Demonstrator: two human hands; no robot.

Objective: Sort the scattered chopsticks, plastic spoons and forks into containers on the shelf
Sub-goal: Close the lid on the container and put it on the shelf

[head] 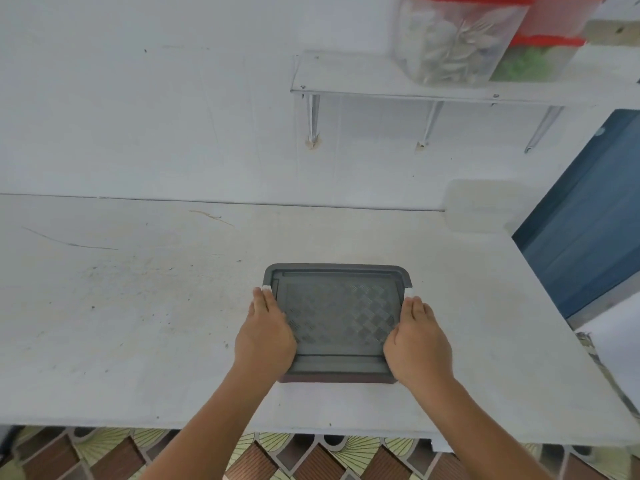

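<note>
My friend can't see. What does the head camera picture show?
A left hand and right hand press the sides of an empty grey tray on a white table. A shelf above holds a clear tub of plastic cutlery.

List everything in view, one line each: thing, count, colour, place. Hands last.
tray: one, grey, empty, on the table near its front edge
table: one, white, against the wall
shelf: one, white, on the wall, upper right
clear container: one, holds pale plastic cutlery, on the shelf
red-lidded boxes: at least two, stacked right of the clear container
pale tub: one, whitish, blurred, table's back right
left hand: against the tray's left side
right hand: against the tray's right side
</note>
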